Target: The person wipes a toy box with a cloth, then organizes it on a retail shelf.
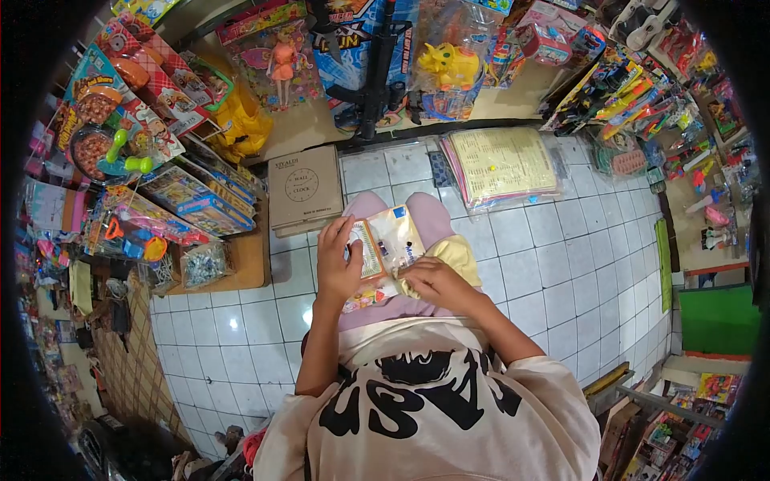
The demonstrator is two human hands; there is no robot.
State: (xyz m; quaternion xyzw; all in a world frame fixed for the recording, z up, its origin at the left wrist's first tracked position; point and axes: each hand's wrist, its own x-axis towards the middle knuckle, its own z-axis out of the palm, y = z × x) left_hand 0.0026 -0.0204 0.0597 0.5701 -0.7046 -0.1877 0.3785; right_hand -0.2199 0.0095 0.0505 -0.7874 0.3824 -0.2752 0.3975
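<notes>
On my lap, over lilac trousers (437, 215), lies a flat orange-bordered item (371, 255) with a printed pale middle. Beside it is a cream plastic packet (397, 228) with a blue corner label and blue lettering. My left hand (340, 260) rests along the left edge of the orange-bordered item, fingers stretched out and thumb apart. A pale yellow cloth (457, 260) is bunched at the right. My right hand (437, 282) has its fingers bent around the near edge of this cloth, against the packet. A colourful printed piece (366, 300) shows below the orange-bordered item.
Ahead on the white-tiled floor (521, 264) lie brown wall clock boxes (305, 188) and a stack of printed sheets in plastic (504, 167). Packaged toys crowd the left shelf (233, 276), the back wall and the right wall. A toy gun (373, 72) hangs ahead.
</notes>
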